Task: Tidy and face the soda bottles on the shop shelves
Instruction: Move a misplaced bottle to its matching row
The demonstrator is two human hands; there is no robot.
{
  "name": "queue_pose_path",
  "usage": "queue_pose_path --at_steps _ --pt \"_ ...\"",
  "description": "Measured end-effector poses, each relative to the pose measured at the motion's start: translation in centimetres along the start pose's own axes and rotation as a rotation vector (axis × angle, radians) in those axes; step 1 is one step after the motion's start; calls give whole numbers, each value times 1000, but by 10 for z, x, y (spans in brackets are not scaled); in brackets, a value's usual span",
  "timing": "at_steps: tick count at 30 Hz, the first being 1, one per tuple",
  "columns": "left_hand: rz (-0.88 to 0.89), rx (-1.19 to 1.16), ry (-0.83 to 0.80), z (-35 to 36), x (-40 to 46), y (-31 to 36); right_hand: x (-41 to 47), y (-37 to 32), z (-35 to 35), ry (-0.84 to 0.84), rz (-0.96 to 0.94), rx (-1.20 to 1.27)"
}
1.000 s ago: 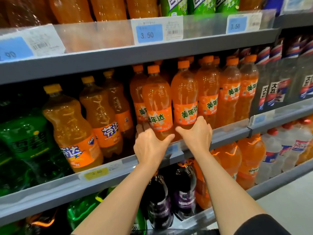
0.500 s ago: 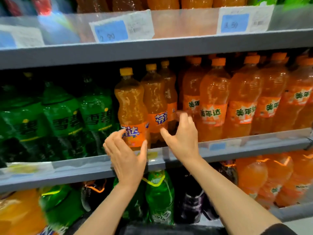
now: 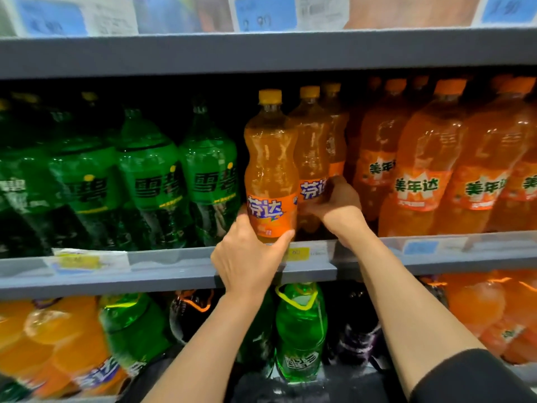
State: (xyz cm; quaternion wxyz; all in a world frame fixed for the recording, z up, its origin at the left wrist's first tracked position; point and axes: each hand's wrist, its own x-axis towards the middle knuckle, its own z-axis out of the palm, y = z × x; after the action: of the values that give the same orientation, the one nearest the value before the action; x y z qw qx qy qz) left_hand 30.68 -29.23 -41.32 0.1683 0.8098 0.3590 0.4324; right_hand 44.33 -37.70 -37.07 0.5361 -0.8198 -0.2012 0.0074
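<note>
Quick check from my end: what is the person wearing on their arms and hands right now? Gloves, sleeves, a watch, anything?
Both hands are bare: no gloves, rings or watch show on the left hand or the right hand. Both forearms are bare too. A dark, black-looking sleeve covers the right arm near the elbow, at the bottom right corner. No sleeve shows on the left arm within the frame.

My head camera is looking forward, slightly down, close at the middle shelf (image 3: 174,274) before me.

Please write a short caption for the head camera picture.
Left hand grips front Fanta bottle; right hand holds the second Fanta bottle behind.
</note>
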Motion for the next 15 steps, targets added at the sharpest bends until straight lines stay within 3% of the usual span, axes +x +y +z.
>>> queue_pose_path --at_steps 5,9,15 --pt "-11 -23 -1 -1 -2 1 2 3 -6 41 48 88" --pt "-32 -14 -7 -5 0 6 5 -7 3 60 -37 74" --pt "-30 23 6 -4 1 5 15 -21 28 250 -78 45"
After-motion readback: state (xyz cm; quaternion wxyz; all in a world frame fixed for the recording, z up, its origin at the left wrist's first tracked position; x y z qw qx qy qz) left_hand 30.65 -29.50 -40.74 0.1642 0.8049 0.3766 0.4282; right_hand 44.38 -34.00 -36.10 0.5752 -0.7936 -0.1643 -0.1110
